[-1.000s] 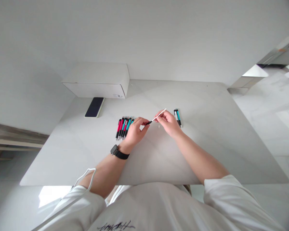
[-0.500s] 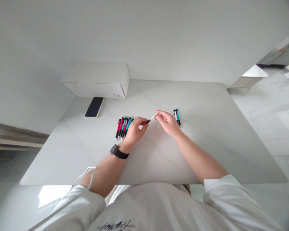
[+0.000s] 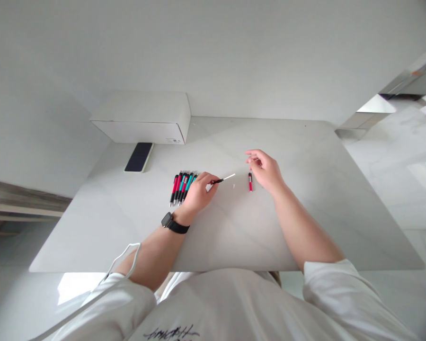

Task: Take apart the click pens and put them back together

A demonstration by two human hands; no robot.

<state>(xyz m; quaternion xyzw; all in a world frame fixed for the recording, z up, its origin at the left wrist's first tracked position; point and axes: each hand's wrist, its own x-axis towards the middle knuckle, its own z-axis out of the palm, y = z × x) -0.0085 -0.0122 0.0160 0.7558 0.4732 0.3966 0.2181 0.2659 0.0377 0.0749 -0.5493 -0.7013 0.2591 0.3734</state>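
Note:
My left hand [image 3: 199,191] is closed in a pinch round the black front section of a pen [image 3: 217,181], with its thin white refill sticking out to the right. Just beside that hand, several red and teal click pens [image 3: 177,189] lie in a row, partly covered by it. A red pen barrel [image 3: 250,182] with a black end lies by itself on the table. Above and to the right of the barrel hovers my right hand [image 3: 265,171], its fingers loosely bent and apart, with nothing visible in them. It hides the spot where two pens lay.
A long white box [image 3: 142,131] stands against the wall at the back left of the pale table [image 3: 323,189]. In front of the box lies a dark-screened phone [image 3: 139,157]. A tiny pale speck [image 3: 234,186] shows near the refill.
My right hand has moved right and away from the refill, uncovering the red barrel and covering the two pens at the right. My left hand has stayed in place; the refill now tilts flatter.

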